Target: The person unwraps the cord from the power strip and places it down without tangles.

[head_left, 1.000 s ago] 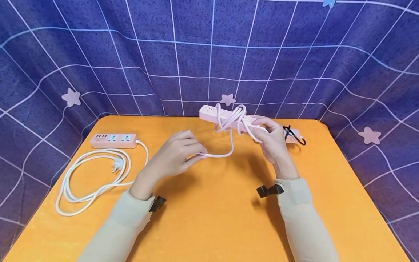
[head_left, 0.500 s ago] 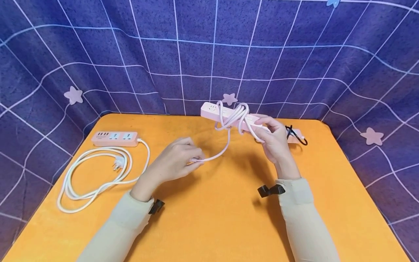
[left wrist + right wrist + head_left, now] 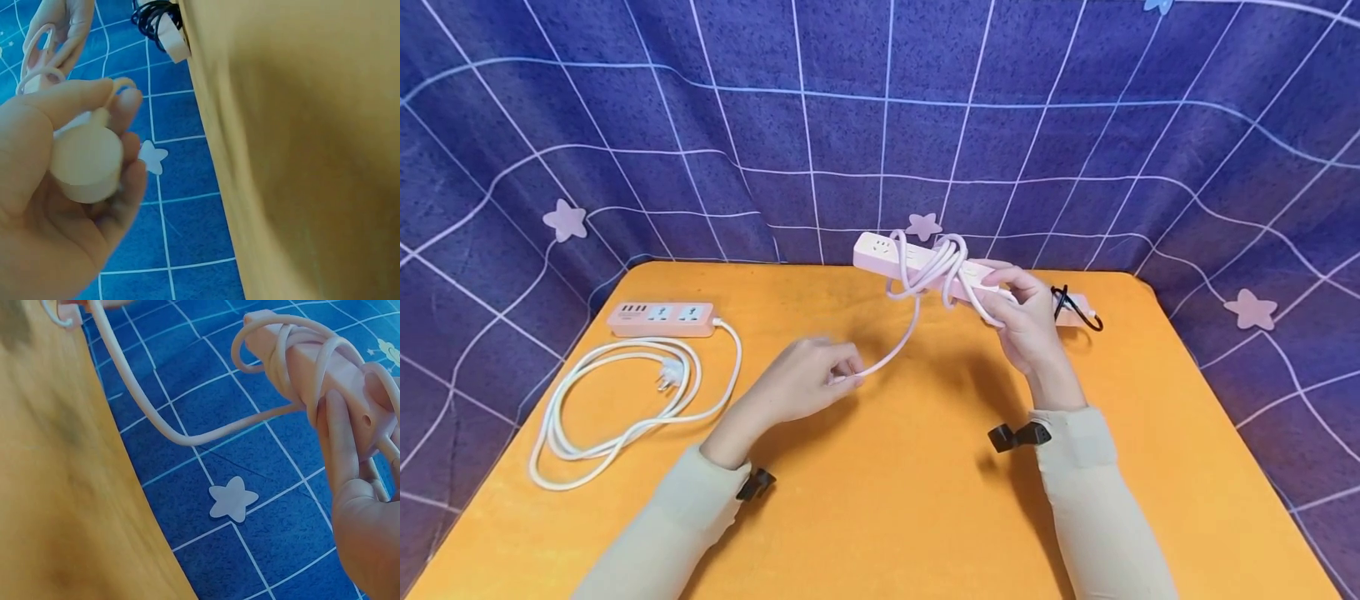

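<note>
My right hand grips one end of a pink power strip, held up above the far part of the table. Its pale pink cord winds around the strip in several loose loops. A free length of that cord runs down to my left hand, lower and to the left. Seen in the left wrist view, thumb and index finger pinch the cord at the neck of a round plug, which sits within the curled fingers. Its prongs are hidden. In the right wrist view, fingers lie along the underside of the strip.
A second pink power strip lies at the back left, its white cord coiled loosely in front. Another strip with a black cord lies behind my right hand. A blue gridded curtain surrounds the orange table.
My left hand has moved down and slightly left with the plug, so the free length of cord is straighter. The right hand and the strip have stayed nearly in place.
</note>
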{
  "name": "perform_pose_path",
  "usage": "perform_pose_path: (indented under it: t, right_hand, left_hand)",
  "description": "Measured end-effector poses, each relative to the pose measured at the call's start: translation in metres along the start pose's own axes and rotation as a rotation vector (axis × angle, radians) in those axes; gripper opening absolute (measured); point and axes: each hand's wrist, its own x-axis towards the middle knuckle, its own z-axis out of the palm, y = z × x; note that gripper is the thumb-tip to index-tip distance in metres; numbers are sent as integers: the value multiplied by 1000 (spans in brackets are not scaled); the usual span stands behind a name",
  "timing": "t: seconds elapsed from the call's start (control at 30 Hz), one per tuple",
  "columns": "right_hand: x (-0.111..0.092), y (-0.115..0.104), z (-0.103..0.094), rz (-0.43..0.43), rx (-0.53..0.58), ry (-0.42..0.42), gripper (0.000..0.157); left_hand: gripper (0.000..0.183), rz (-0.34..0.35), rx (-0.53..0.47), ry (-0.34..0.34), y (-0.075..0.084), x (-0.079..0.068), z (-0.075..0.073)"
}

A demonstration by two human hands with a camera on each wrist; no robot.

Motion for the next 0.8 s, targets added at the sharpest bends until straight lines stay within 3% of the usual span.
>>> perform_pose_path:
  t: [0.2,0.33,0.53,0.63,0.8]
  right_hand:
    - [-1,-1,-1,-18,29,-23,38]
    - [-2,-1,-2,-24,50,-43,39]
    - [-2,0,-3,-21,79,-71,37]
    - [-1,0,-3,-18,94,-80,36]
    - [-2,-2,-2,-5,111,-96,37]
  left_hand:
    - [8,-130,-147,-73,-4,-1,2]
    - [6,-226,-232,-86,-7,-1,2]
    - [19,-308,-344,-104,-11,0,3]
    - [21,-345,-372,-90,-12,1,3]
    - [19,-358,-333,-17,-15,3,-2]
